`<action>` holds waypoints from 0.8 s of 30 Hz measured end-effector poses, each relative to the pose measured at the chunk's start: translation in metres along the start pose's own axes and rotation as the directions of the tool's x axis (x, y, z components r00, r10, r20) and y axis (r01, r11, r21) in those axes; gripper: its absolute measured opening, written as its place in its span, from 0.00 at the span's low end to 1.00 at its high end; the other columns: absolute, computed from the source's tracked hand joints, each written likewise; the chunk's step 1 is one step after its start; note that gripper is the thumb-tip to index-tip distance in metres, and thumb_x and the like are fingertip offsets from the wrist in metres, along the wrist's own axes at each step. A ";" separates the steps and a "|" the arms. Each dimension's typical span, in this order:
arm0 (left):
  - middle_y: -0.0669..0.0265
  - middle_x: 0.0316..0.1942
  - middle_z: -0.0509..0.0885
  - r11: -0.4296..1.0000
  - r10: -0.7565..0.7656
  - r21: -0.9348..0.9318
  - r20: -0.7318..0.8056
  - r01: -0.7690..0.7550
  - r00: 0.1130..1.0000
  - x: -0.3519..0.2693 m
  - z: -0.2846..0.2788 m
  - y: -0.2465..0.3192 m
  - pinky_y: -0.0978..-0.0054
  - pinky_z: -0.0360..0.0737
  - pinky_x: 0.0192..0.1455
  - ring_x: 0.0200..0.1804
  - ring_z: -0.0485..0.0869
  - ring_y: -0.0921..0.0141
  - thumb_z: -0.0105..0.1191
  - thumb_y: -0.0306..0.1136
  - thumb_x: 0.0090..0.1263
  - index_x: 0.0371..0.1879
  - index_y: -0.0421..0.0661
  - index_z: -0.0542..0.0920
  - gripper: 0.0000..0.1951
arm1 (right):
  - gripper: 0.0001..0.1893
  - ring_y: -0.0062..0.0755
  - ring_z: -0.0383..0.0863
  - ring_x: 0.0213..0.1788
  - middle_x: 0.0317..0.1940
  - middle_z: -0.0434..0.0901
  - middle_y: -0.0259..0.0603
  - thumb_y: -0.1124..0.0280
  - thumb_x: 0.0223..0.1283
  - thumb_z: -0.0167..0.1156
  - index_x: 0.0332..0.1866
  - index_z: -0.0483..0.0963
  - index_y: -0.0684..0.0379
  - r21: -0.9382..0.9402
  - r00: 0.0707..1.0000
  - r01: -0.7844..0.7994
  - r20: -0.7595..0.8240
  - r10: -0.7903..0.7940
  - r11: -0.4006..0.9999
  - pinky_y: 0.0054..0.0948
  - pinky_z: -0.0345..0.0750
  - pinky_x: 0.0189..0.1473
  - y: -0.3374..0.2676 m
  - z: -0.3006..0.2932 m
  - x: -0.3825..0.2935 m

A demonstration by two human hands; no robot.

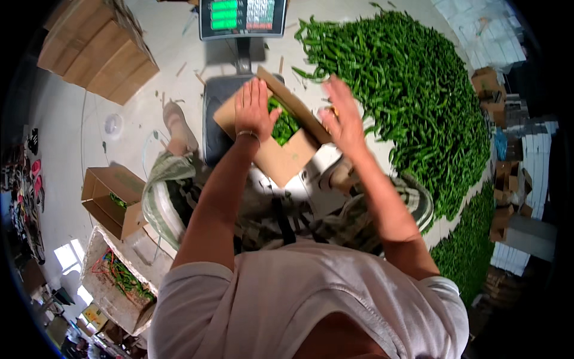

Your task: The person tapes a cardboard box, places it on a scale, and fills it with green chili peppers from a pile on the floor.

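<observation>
A cardboard box [287, 161] sits askew on the black platform [215, 130] of a weighing scale in front of me. Green chili peppers [284, 128] show through the gap between its flaps. My left hand [253, 110] lies flat on the left flap, thumb spread over the peppers, grasping nothing. Beside the upright right flap [296, 103], my right hand [343, 116] is raised and blurred, with its fingers apart and nothing visible in it. I cannot tell whether it touches that flap.
The scale's lit display [242, 18] stands beyond the platform. A large heap of green chili peppers [403, 89] spreads over the floor at right. Stacked cardboard boxes [98, 54] stand far left. Nearer are an open carton [114, 202] and a worn foam box [101, 287] holding pepper scraps.
</observation>
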State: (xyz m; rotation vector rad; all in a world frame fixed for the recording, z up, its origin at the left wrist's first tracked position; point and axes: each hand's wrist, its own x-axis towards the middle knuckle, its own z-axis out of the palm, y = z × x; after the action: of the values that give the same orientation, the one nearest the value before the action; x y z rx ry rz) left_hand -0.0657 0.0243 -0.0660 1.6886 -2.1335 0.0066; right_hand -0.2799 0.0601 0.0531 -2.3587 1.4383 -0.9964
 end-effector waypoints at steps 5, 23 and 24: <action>0.54 0.74 0.53 0.999 -0.021 -0.023 0.118 0.024 0.993 0.001 -0.001 0.009 0.54 0.48 0.74 0.75 0.52 0.56 0.51 0.53 0.66 0.72 0.40 0.52 0.42 | 0.42 0.50 0.49 0.76 0.73 0.53 0.55 0.38 0.66 0.44 0.74 0.52 0.62 0.146 0.838 -0.434 0.427 0.339 0.889 0.36 0.48 0.75 0.032 0.016 0.000; 0.70 0.68 0.69 0.986 -0.064 -0.147 0.085 0.076 0.994 0.003 -0.024 -0.046 0.58 0.64 0.60 0.60 0.74 0.65 0.50 0.51 0.66 0.63 0.60 0.73 0.25 | 0.25 0.42 0.53 0.74 0.70 0.63 0.30 0.55 0.65 0.50 0.67 0.66 0.44 -0.251 0.961 -0.004 0.268 0.074 0.968 0.56 0.47 0.69 -0.018 0.095 -0.076; 0.71 0.68 0.69 0.989 -0.038 -0.140 0.112 0.054 0.993 -0.002 -0.030 -0.045 0.58 0.64 0.60 0.60 0.74 0.65 0.50 0.51 0.66 0.64 0.60 0.72 0.26 | 0.25 0.42 0.54 0.73 0.70 0.63 0.31 0.56 0.65 0.51 0.67 0.67 0.45 -0.233 0.959 0.016 0.278 0.051 0.972 0.56 0.48 0.68 -0.013 0.092 -0.075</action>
State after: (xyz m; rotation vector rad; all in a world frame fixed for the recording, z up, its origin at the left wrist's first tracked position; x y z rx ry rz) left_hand -0.0141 0.0218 -0.0506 1.6882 -2.1166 -0.2517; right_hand -0.2343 0.1147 -0.0423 -2.5168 1.5288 -0.4779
